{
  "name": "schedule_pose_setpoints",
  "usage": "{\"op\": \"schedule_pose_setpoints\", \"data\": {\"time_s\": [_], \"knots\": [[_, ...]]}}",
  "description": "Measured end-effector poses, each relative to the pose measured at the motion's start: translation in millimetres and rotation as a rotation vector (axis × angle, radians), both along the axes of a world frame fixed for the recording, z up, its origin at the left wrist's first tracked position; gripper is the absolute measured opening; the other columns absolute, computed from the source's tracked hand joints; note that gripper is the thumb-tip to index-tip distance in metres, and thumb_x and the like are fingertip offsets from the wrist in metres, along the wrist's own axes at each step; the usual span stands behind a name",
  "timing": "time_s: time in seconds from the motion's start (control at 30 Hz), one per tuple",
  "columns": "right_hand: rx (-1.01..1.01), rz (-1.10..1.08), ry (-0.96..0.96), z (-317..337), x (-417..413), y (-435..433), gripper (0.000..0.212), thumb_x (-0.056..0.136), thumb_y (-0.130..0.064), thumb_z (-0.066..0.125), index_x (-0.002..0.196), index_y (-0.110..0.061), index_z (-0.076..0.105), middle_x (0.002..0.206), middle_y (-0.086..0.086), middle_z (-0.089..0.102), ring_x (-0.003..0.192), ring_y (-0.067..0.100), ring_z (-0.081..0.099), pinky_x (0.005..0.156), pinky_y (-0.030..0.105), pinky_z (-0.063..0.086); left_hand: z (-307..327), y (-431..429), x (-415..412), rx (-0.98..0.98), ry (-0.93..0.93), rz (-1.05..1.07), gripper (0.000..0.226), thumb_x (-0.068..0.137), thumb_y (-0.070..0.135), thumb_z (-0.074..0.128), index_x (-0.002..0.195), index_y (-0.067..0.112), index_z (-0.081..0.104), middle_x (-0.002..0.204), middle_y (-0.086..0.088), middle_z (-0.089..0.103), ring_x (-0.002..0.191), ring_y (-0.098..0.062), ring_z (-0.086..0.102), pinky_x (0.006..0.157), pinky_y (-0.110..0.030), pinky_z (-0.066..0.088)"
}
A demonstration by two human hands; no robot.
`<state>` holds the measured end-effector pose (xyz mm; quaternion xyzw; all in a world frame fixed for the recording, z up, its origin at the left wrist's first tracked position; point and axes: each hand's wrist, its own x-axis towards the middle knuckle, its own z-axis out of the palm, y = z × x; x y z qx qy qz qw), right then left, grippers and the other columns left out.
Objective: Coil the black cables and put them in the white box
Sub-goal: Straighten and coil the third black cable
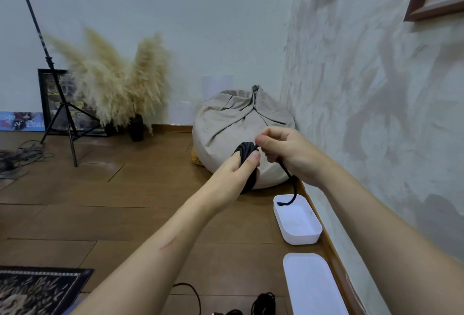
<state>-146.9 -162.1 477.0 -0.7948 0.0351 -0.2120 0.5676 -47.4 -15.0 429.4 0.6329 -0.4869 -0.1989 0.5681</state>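
My left hand [237,167] grips a coiled black cable [247,154], the thumb pressed across the loops. My right hand [283,150] pinches the same cable just beside the coil. From that hand the loose tail [291,189] hangs down, and its end dangles over the far end of the open white box [297,219] on the floor by the wall. Nothing else lies in the box. More black cables [263,302] lie on the floor at the bottom edge, partly cut off.
A white lid [311,287] lies nearer me, along the wall on the right. A beige bean bag [241,123] sits in the corner behind my hands. A tripod [60,111], pampas grass [118,83] and tangled wires [17,159] stand at the left; a patterned rug [37,289] lies bottom left.
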Motion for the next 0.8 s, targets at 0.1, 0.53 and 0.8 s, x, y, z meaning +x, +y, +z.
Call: {"op": "schedule_pose_setpoints", "data": {"time_s": [0.1,0.53,0.8], "knots": [[-0.001,0.045,0.015,1,0,-6,0.004,0.096,-0.014,0.064,0.100,-0.012,0.065,0.090,-0.005,0.065,0.088,0.010,0.057,0.086,0.034,0.044,4,2,0,-0.030,0.078,0.011,0.038,0.106,0.049,0.042,0.103,0.015,0.059,0.085,0.006,0.062,0.080,-0.006,0.059,0.077,-0.025,0.042],[-0.087,-0.076,-0.134,5,8,7,0.015,0.100,-0.015,0.059,0.103,-0.018,0.073,0.085,0.005,0.066,0.080,0.010,0.056,0.086,0.024,0.049,19,9,-3,-0.134,0.119,-0.017,0.049,0.098,0.049,0.041,0.105,0.004,0.056,0.080,0.000,0.062,0.079,-0.015,0.058,0.076,-0.034,0.045],[-0.123,-0.083,-0.228,4,20,20,0.027,0.104,-0.012,0.051,0.113,-0.020,0.074,0.100,0.001,0.075,0.101,0.020,0.067,0.101,0.041,0.051,27,16,1,-0.148,0.018,0.062,0.036,0.096,0.042,0.053,0.089,0.006,0.056,0.077,0.001,0.061,0.077,-0.021,0.056,0.073,-0.039,0.044]]}}
